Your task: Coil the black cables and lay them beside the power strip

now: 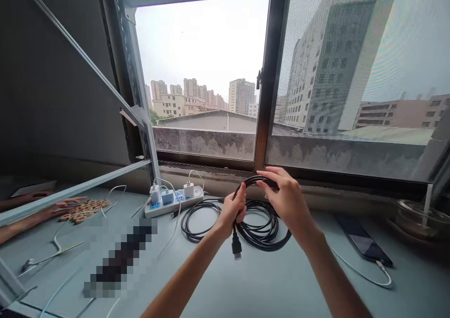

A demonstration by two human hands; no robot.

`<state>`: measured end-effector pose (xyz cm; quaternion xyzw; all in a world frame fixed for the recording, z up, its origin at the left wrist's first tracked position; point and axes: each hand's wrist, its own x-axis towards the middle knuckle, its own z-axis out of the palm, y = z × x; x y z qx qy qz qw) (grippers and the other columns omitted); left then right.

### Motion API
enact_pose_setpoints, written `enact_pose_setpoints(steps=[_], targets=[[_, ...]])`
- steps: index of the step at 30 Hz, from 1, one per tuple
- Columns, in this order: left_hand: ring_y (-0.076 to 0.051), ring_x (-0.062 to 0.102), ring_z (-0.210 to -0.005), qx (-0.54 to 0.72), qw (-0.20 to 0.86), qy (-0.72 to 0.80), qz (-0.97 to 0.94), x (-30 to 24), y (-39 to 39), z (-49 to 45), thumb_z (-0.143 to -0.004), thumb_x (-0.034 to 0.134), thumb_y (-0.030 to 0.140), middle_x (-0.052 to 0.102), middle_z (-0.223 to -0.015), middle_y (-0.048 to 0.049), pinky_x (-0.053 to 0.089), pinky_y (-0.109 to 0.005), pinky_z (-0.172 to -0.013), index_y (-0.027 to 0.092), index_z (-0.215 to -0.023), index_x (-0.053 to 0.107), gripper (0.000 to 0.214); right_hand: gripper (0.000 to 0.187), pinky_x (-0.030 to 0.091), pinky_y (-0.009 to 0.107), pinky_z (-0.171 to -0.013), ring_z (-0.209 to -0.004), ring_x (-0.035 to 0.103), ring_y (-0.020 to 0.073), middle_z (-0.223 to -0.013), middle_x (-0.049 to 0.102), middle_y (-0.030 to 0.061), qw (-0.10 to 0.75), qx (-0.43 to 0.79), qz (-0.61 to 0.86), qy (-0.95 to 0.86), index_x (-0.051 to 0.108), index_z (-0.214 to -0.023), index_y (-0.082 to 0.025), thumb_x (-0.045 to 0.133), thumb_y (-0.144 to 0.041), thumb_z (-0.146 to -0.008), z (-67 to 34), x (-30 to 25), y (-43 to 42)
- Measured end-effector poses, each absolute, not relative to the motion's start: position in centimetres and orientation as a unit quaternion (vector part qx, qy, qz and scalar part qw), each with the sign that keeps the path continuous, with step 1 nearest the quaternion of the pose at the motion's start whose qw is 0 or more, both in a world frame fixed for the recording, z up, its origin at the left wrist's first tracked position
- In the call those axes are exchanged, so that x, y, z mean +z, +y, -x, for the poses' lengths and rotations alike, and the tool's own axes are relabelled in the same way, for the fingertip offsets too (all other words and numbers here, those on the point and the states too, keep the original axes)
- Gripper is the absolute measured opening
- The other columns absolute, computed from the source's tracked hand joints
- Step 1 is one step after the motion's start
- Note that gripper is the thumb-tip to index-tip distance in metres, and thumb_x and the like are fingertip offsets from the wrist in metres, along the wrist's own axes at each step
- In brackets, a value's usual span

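My left hand [234,210] is closed around one side of a coiled black cable [258,245], raised off the table. From below that hand hangs the cable's black plug [236,247], its pale metal tip pointing down. My right hand [286,196] is on the other side of the coil, the strands passing between thumb and fingers; its palm is hidden. Behind my hands lies a second coil of black cable [200,237] on the table, beside the held one.
A white power strip [152,211] with chargers stands by the window. To the right are a phone [363,240] on a white lead and a lidded glass container [418,217]. At left, another person's hand [58,210] touches a pile of small tan pieces [86,210], beyond a metal frame bar [87,187].
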<state>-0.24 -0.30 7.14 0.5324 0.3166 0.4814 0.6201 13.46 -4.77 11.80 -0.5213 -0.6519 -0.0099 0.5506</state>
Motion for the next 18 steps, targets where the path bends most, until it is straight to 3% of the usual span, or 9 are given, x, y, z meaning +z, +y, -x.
enact_pose_setpoints(steps=[3,5,7,9,12,15,18], targets=[[-0.002,0.020,-0.035,0.391,0.677,0.282,-0.557,6.1,-0.6,1.4,-0.075,0.064,0.052,0.025,-0.041,0.0099,0.010,-0.019,-0.035,0.019,-0.057,0.034,0.049,0.030,0.045,0.029,-0.052,-0.044,0.055,0.0136,-0.083,0.071,0.0053,0.509,0.084,0.552,-0.655,0.072,-0.099,-0.021,0.061,-0.041,-0.079,-16.6,9.6,-3.1],[-0.002,0.020,-0.037,0.373,0.709,0.267,-0.536,5.8,-0.6,1.8,-0.076,0.066,0.042,0.027,-0.042,0.0101,0.013,-0.018,-0.036,0.016,-0.064,0.045,0.035,0.032,0.040,0.027,-0.044,-0.032,0.044,0.0109,-0.059,0.065,0.0010,0.507,0.117,0.556,-0.648,0.073,-0.091,-0.019,0.060,-0.046,-0.078,-17.9,8.3,-2.1],[-0.002,0.031,-0.039,0.395,0.718,0.274,-0.503,5.5,-0.5,1.8,-0.072,0.070,0.034,0.033,-0.046,0.0108,0.024,-0.015,-0.040,0.015,-0.084,0.055,0.028,0.034,0.037,0.025,-0.041,-0.036,0.045,0.0106,-0.059,0.065,0.0012,0.526,0.132,0.553,-0.632,0.073,-0.090,-0.018,0.059,-0.047,-0.078,-18.5,7.2,-1.0],[-0.006,0.052,-0.051,0.404,0.707,0.301,-0.497,4.9,-0.3,1.3,-0.070,0.072,0.034,0.045,-0.052,0.0089,0.040,-0.015,-0.052,0.016,-0.098,0.054,0.038,0.036,0.038,0.023,-0.043,-0.044,0.049,0.0107,-0.068,0.068,0.0033,0.556,0.136,0.554,-0.604,0.073,-0.092,-0.018,0.058,-0.047,-0.078,-18.7,6.2,0.2],[-0.016,0.067,-0.070,0.358,0.669,0.372,-0.535,3.0,0.2,0.8,-0.069,0.072,0.046,0.063,-0.069,0.0006,0.050,-0.026,-0.070,0.017,-0.094,0.052,0.043,0.043,0.036,0.023,-0.040,-0.043,0.047,0.0095,-0.070,0.068,0.0043,0.585,0.165,0.561,-0.562,0.071,-0.099,-0.015,0.054,-0.049,-0.078,-19.0,4.8,2.0],[-0.021,0.068,-0.062,0.286,0.657,0.426,-0.552,1.3,0.8,0.8,-0.067,0.066,0.061,0.067,-0.067,-0.0049,0.051,-0.031,-0.063,0.018,-0.081,0.049,0.048,0.049,0.037,0.023,-0.034,-0.038,0.047,0.0092,-0.065,0.065,0.0029,0.578,0.225,0.562,-0.546,0.067,-0.106,-0.013,0.051,-0.051,-0.079,-19.5,3.4,2.9],[-0.015,0.061,-0.046,0.311,0.629,0.438,-0.561,0.8,2.0,1.0,-0.074,0.058,0.062,0.062,-0.054,-0.0026,0.041,-0.022,-0.045,0.018,-0.075,0.045,0.045,0.048,0.047,0.024,-0.038,-0.047,0.058,0.0130,-0.067,0.066,0.0021,0.549,0.276,0.558,-0.558,0.065,-0.110,-0.013,0.061,-0.040,-0.071,-19.9,2.2,3.0]])
